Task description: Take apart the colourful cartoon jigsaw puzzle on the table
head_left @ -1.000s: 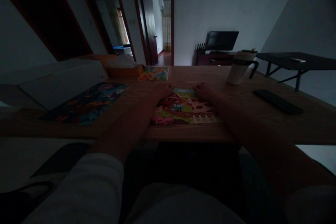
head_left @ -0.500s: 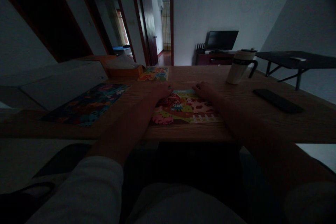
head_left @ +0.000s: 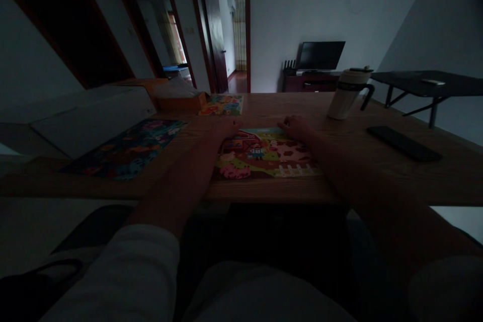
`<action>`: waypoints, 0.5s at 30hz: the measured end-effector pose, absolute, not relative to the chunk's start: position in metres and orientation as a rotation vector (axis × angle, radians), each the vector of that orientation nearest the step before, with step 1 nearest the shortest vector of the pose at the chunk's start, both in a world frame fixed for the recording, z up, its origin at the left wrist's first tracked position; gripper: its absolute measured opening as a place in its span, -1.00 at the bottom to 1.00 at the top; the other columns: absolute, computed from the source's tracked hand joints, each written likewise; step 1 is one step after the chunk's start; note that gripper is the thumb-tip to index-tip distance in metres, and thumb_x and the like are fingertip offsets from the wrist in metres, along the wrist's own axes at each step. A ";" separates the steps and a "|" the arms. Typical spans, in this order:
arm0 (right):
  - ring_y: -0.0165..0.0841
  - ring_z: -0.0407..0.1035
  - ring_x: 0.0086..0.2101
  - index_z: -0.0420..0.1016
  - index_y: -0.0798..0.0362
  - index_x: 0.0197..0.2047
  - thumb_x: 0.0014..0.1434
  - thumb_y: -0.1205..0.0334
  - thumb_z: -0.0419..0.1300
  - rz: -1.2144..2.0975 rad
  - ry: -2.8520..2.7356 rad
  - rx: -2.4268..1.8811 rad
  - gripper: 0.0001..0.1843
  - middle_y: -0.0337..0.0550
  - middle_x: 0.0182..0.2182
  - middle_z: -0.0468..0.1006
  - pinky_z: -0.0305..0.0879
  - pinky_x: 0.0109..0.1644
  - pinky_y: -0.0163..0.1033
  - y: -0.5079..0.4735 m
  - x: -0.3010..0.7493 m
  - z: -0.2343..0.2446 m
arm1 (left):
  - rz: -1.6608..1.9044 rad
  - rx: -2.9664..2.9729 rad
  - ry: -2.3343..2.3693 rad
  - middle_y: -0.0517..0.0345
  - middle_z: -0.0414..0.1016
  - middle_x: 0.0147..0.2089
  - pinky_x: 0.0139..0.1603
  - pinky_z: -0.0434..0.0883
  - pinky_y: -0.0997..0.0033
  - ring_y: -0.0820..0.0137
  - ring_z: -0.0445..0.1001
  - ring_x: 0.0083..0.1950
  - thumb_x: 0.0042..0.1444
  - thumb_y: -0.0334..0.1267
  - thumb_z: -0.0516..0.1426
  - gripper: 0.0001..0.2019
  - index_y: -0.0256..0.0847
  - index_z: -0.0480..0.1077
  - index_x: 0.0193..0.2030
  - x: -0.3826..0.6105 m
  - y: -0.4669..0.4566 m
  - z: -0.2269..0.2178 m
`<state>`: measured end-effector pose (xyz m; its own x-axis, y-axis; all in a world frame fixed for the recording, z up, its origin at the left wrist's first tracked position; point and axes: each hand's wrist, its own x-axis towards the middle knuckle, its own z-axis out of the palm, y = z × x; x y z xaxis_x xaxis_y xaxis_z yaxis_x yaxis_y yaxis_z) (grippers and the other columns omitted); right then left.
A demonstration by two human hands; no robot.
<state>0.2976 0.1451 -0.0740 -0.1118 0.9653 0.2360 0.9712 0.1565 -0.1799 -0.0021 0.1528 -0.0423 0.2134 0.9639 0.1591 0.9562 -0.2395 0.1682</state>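
Note:
A colourful farm-scene puzzle [head_left: 266,157] lies flat near the front edge of the wooden table [head_left: 339,181]. My left hand [head_left: 225,128] rests at its far left corner, fingers curled down onto the edge. At the far right part of the puzzle's top edge sits my right hand [head_left: 295,127], fingers bent and pressed on the board. The room is dim, so I cannot see whether either hand holds a piece.
A dark picture puzzle [head_left: 126,147] lies to the left, a smaller bright one [head_left: 222,104] farther back. A white mug with a handle [head_left: 347,93] and a dark phone [head_left: 403,143] are on the right. A box [head_left: 181,96] stands at the back left.
My left hand has shifted slightly left off the puzzle's picture, uncovering the red barn. The right hand has hardly moved.

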 end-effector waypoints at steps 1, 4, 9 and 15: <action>-0.08 0.48 0.05 0.64 0.11 0.00 0.48 -0.14 0.00 -0.033 -2.131 -1.862 -0.44 0.16 0.01 0.62 0.31 0.20 -0.10 0.144 0.298 -0.074 | 0.354 2.410 1.926 -0.12 0.63 0.08 0.11 0.43 0.35 0.19 0.58 0.04 0.45 -0.01 -0.05 -0.54 -0.24 0.58 0.06 -0.002 0.152 -0.042; -0.07 0.49 0.04 0.67 0.11 -0.05 0.46 -0.14 0.03 -0.057 -2.115 -1.846 -0.46 0.18 0.01 0.62 0.32 0.19 -0.09 0.142 0.299 -0.073 | 0.328 2.412 1.953 -0.20 0.62 0.10 0.13 0.43 0.29 0.13 0.58 0.08 0.46 0.03 -0.09 -0.47 -0.27 0.59 0.07 0.001 0.149 -0.041; -0.08 0.50 0.00 0.68 0.12 -0.06 0.45 -0.12 0.02 -0.048 -2.147 -1.818 -0.46 0.17 -0.04 0.64 0.35 0.16 -0.07 0.144 0.301 -0.074 | 0.283 2.427 1.987 -0.26 0.59 0.15 0.19 0.41 0.19 0.06 0.55 0.14 0.47 0.09 -0.14 -0.40 -0.29 0.59 0.10 0.005 0.148 -0.038; -0.06 0.52 -0.04 0.69 0.09 -0.09 0.44 -0.13 0.00 -0.032 -2.148 -1.818 -0.44 0.17 -0.11 0.66 0.36 0.15 -0.03 0.144 0.301 -0.074 | 0.236 2.470 1.883 -0.15 0.61 0.12 0.13 0.41 0.33 0.17 0.57 0.09 0.46 0.06 -0.10 -0.46 -0.23 0.60 0.06 0.003 0.155 -0.043</action>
